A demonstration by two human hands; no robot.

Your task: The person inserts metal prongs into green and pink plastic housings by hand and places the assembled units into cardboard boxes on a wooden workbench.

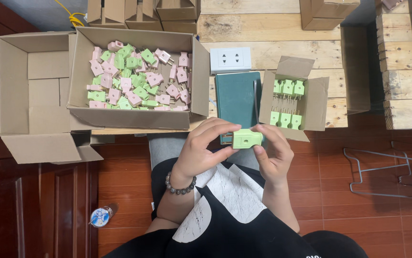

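Note:
Both hands hold one pale green plastic plug just above my lap. My left hand, with a bead bracelet on the wrist, pinches the plug's left end. My right hand grips its right end between thumb and fingers. Just beyond the hands stands a small open cardboard box with two rows of green plugs standing in it. A large open carton at the left holds a heap of several pink and green plugs.
A dark green notebook lies between the two boxes, with a white double wall socket behind it. An empty open carton sits far left. Wooden pallets, more cartons at the back, a wire rack on the right, a bottle on the floor.

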